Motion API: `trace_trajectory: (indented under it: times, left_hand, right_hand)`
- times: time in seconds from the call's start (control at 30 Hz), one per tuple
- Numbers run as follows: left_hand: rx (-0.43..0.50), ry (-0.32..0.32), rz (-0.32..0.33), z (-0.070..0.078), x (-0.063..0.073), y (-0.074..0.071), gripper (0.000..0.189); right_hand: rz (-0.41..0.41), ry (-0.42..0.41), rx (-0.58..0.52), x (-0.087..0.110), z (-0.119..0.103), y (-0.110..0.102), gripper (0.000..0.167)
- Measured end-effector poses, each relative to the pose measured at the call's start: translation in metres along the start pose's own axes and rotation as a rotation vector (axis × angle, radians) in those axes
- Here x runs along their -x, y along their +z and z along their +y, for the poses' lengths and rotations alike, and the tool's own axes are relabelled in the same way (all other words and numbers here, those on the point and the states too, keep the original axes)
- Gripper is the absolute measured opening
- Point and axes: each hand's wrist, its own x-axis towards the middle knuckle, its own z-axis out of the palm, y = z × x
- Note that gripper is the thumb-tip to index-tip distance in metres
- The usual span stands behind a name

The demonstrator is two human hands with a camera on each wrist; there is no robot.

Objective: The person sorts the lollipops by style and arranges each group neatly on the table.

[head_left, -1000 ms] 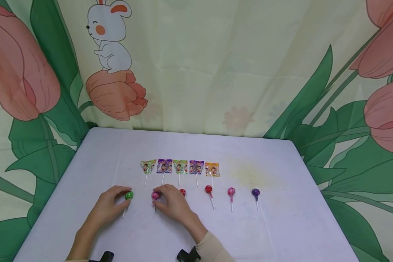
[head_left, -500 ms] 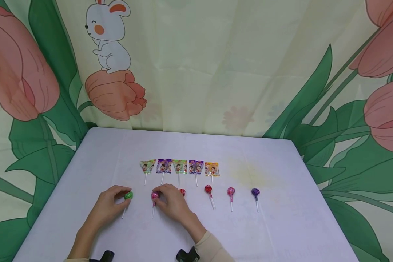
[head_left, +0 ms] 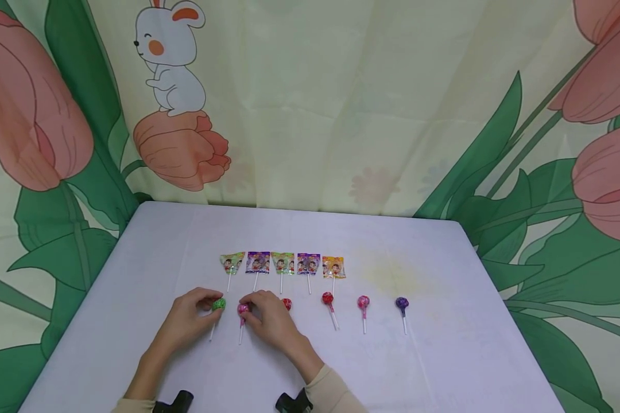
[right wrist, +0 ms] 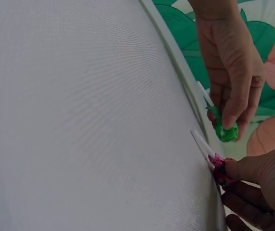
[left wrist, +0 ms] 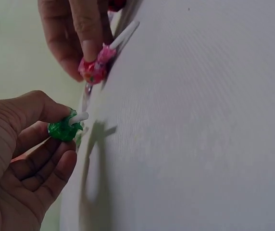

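Observation:
My left hand [head_left: 190, 317] pinches a green lollipop [head_left: 219, 304] by its round wrapped head, the white stick pointing down toward me. In the left wrist view that green lollipop [left wrist: 63, 129] is held apart from the tabletop, with a shadow beside it. Just to its right, my right hand [head_left: 274, 318] grips a pink lollipop [head_left: 242, 310] between thumb and fingers; the right wrist view has its stick close along the table surface. A red lollipop [head_left: 287, 303] is mostly hidden behind the right hand.
Another red lollipop [head_left: 328, 299], a pink one [head_left: 363, 302] and a purple one [head_left: 402, 304] lie in a row to the right. Behind lie several flat-packaged lollipops, including an orange packet [head_left: 333, 267]. All rest on a white table [head_left: 444, 355] before a printed curtain.
My left hand has moved right with the green lollipop, closer to the pink one. The right hand stays nearly still, holding the pink lollipop.

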Motion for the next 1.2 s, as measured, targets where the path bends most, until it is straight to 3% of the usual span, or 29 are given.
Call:
trace_trajectory:
  times: [0.43, 0.83, 1.2]
  left_hand:
    - [-0.001, -0.057, -0.007, 0.005, -0.003, 0.016, 0.029]
    - [0.009, -0.046, 0.000, 0.006, -0.005, 0.017, 0.028]
    - [0.022, -0.015, 0.019, 0.001, -0.006, 0.019, 0.027]
  right_hand:
    - [-0.012, 0.001, 0.009, -0.002, 0.001, 0.002, 0.021]
    - [-0.016, -0.009, -0.021, 0.000, 0.003, -0.001, 0.021]
    - [-0.024, 0.028, 0.018, -0.014, 0.006, -0.008, 0.020]
